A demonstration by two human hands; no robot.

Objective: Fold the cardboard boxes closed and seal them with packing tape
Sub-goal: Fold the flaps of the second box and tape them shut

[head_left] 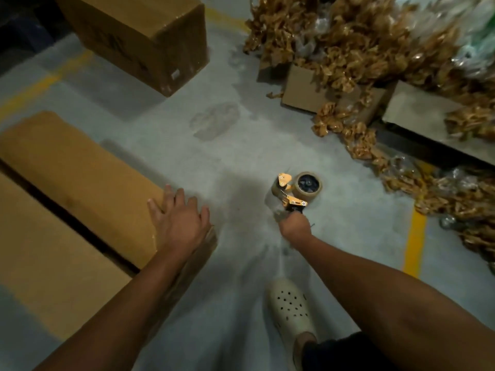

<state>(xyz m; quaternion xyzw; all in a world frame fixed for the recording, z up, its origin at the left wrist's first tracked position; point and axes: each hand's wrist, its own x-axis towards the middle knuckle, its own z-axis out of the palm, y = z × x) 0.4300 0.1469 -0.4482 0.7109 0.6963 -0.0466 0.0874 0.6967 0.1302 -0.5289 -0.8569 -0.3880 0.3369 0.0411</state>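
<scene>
The left hand [179, 220] and right hand [294, 227] are bare, as are both forearms [112, 303]. A cream clog [290, 306] with round holes is worn. Dark fabric [345, 352] shows above it.

No legible text. Far cardboard box [134, 30]: small white label [175, 74], dark print [112, 44], both blurred.

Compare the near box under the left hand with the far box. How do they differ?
The near box shows a dark gap between its flaps; the far box looks closed. The left hand rests on the near box; nothing touches the far box. Both are brown cardboard.
</scene>
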